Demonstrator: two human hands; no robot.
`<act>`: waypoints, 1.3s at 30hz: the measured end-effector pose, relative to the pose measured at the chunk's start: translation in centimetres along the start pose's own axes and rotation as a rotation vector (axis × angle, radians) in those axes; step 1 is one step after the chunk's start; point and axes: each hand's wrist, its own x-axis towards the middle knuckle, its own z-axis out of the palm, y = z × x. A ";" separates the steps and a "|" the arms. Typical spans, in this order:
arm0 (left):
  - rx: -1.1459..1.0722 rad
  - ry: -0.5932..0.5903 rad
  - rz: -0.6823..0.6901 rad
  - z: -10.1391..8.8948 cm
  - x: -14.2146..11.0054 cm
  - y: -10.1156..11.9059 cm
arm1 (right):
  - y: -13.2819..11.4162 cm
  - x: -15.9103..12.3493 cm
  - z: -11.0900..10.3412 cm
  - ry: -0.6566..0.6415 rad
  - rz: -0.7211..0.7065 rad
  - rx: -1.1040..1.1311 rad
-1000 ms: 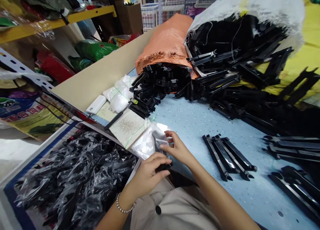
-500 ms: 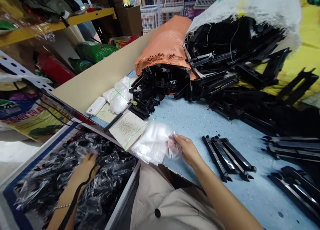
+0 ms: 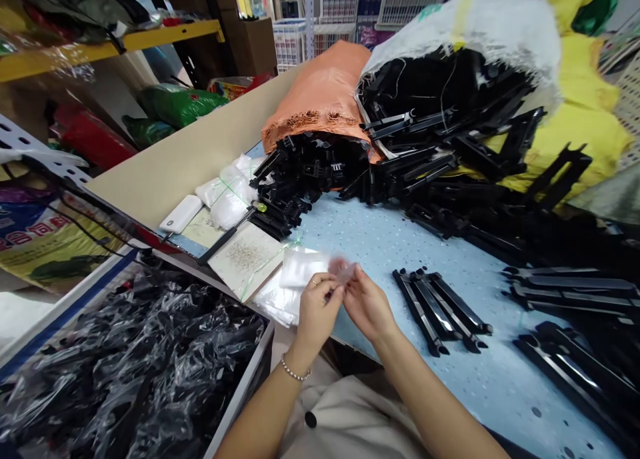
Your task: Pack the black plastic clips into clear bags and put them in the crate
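Observation:
My left hand (image 3: 317,306) and my right hand (image 3: 367,302) meet just above the near edge of the blue table (image 3: 380,246). Both pinch the top of a clear plastic bag (image 3: 305,270), whose edge is blurred between the fingertips. A stack of more clear bags (image 3: 277,298) lies under and left of my hands. To the right, a few long black plastic parts (image 3: 440,309) lie side by side on the table.
A bin (image 3: 240,399) of bagged black parts stands at my lower left. An orange sack (image 3: 320,92) and a white sack (image 3: 465,32) spill black parts at the back. More black parts (image 3: 570,292) lie right. A white power bank (image 3: 181,214), screwdriver (image 3: 227,234) and white packets (image 3: 225,194) sit left.
My left hand has come back from the bin on the left to the table. Both hands now pinch a clear bag that only the right hand held before.

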 end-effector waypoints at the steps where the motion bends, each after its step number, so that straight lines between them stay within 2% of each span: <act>1: -0.081 -0.003 -0.048 -0.1 0.1 -0.4 | -0.2 -0.3 -0.3 0.002 -0.021 -0.020; 3: -0.179 0.010 -0.134 -0.4 0.2 -0.8 | -0.3 -0.8 -0.7 0.019 -0.065 -0.140; 7: -0.179 0.015 -0.221 -1.0 0.4 -0.7 | 0.0 -0.9 -1.5 -0.020 -0.050 -0.470; 10: -0.350 -0.019 -0.301 -1.9 0.7 -0.4 | -0.4 -0.3 -2.1 0.009 -0.056 -0.503; 12: -0.468 0.001 -0.343 -2.4 1.0 -0.4 | -1.0 -0.1 -2.4 0.042 -0.076 -0.531; 15: -0.382 -0.010 -0.315 -2.3 1.1 -0.5 | -1.5 -0.3 -2.4 -0.054 -0.082 -0.648; 18: -0.241 -0.122 -0.265 -1.7 0.9 -0.5 | -1.3 -0.4 -2.1 -0.144 -0.106 -0.742; 20: -0.296 -0.170 -0.285 -1.5 0.9 -0.4 | -1.2 -0.2 -2.2 -0.145 -0.107 -0.760; 23: -0.457 -0.179 -0.328 -2.2 1.1 -0.3 | -1.2 0.0 -3.1 -0.106 -0.088 -0.754; 25: -0.458 -0.124 -0.277 -2.9 1.2 -0.3 | -1.5 0.0 -4.0 -0.041 -0.106 -0.807; 28: -0.198 -0.044 0.003 -3.8 1.1 -0.5 | -2.6 -0.5 -5.5 0.061 -0.175 -1.056; 30: 0.072 -0.108 0.222 -4.1 1.0 -0.7 | -4.0 -1.4 -6.5 0.041 -0.220 -1.280; 32: 0.293 -0.206 0.346 -4.2 0.9 -1.0 | -5.6 -2.7 -7.8 0.060 -0.287 -1.549; 34: 0.395 -0.253 0.366 -4.0 0.9 -1.4 | -7.0 -4.2 -9.5 0.208 -0.351 -1.874; 36: 0.428 -0.278 0.334 -3.7 0.9 -1.7 | -7.8 -5.6 -11.4 0.342 -0.328 -2.130; 37: 0.445 -0.296 0.313 -3.5 1.0 -1.9 | -7.9 -6.1 -12.3 0.353 -0.285 -2.191; 39: 0.499 -0.333 0.270 -3.0 1.0 -2.0 | -7.9 -6.9 -13.5 0.301 -0.209 -2.148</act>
